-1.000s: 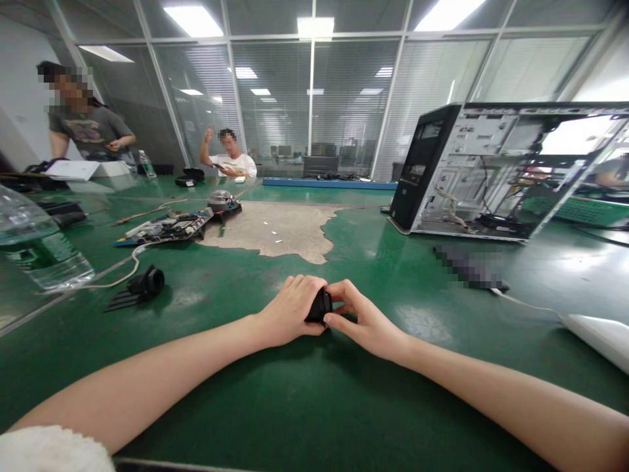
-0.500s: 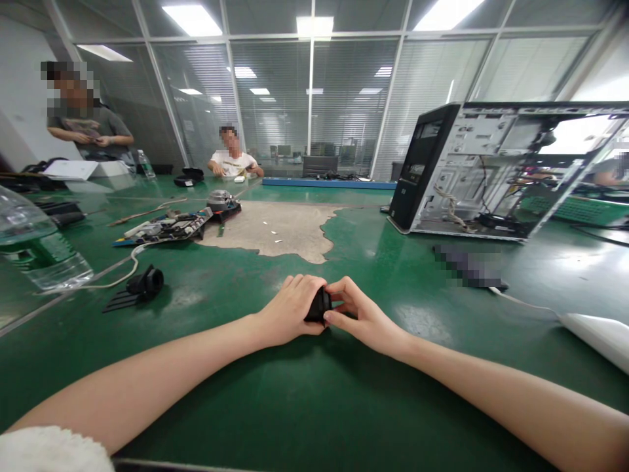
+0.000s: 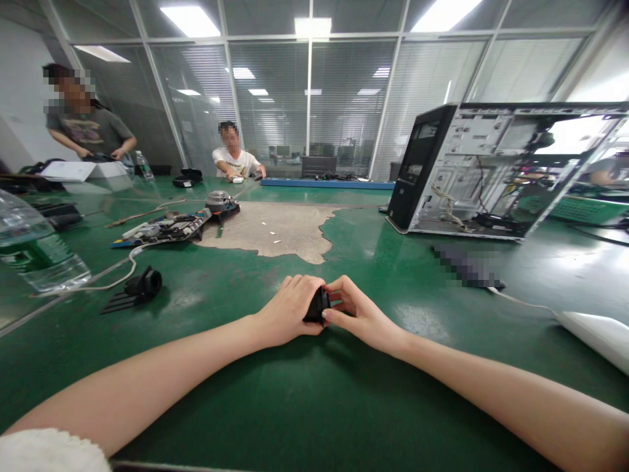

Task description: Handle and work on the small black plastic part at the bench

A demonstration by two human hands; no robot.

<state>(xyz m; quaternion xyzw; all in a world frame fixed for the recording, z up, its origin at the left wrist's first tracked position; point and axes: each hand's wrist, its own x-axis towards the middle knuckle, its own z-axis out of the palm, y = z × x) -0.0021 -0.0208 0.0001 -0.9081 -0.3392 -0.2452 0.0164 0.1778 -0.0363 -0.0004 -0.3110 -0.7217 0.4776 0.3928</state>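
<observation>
object (image 3: 316, 307), small and black, is clasped by left hand (image 3: 287, 313) and pinched by right hand (image 3: 366, 318)

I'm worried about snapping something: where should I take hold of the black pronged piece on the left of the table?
Probably take the black pronged piece by its thick round end, from above and the right, where the left hand is. That end is bulky and faces right, while the thin prongs spread left, low over the green table.
</observation>
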